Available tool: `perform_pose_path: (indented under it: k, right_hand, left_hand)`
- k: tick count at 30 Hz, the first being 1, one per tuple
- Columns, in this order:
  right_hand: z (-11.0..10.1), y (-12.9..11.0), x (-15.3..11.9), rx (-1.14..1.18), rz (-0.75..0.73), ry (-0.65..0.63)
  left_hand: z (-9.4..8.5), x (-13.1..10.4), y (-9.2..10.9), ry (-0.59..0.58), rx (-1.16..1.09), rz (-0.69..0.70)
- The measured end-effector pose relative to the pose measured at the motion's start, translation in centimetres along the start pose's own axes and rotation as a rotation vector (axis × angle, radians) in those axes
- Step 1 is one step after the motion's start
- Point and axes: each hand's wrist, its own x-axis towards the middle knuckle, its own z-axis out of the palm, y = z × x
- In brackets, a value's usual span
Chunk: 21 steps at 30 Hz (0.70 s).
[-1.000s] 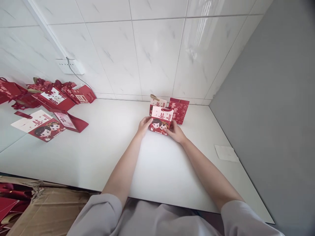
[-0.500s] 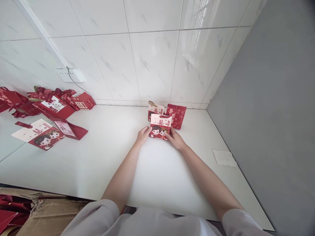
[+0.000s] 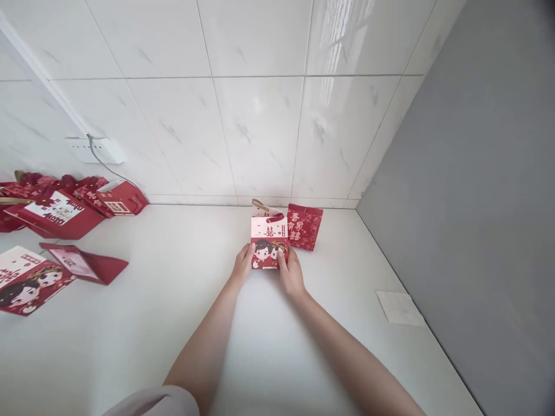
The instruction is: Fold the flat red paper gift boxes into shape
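Note:
Between my two hands is a red and white gift box (image 3: 269, 231) with two cartoon faces and a dark red strap at its top. My left hand (image 3: 243, 263) grips its left side, thumb on the front. Its right side is held by my right hand (image 3: 291, 271), thumb across the lower front and fingers behind. Close behind stands a similar gift box with a tan strap (image 3: 261, 206), mostly hidden by the held one. A red gift bag with pale lettering (image 3: 307, 227) stands just to the right, near the wall.
Several red gift boxes (image 3: 65, 214) crowd the table's left side by the wall. A flat-looking cartoon box (image 3: 32, 280) and a folded red piece (image 3: 104, 271) lie nearer. A white socket (image 3: 95, 150) with a cable is on the tiled wall; a white square (image 3: 399, 307) lies right.
The view has tilted up and turned slightly right, so the table sits lower and further left. Both hands keep hold of the gift box, which now hides more of the box behind it.

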Motion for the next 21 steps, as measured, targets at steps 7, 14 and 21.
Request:
perform_pose_path:
  k: [7, 14, 21]
  right_hand:
    - [-0.7, -0.2, 0.3, 0.135, 0.036, -0.12]
    - [-1.4, 0.4, 0.5, 0.109, -0.117, -0.272]
    - [-0.8, 0.7, 0.6, 0.031, -0.113, -0.257]
  left_hand:
    - [-0.6, -0.3, 0.3, -0.03, -0.118, -0.147]
    - [-0.6, -0.5, 0.8, 0.036, -0.12, -0.192]
    - [-1.1, -0.7, 0.2, -0.057, -0.26, -0.029]
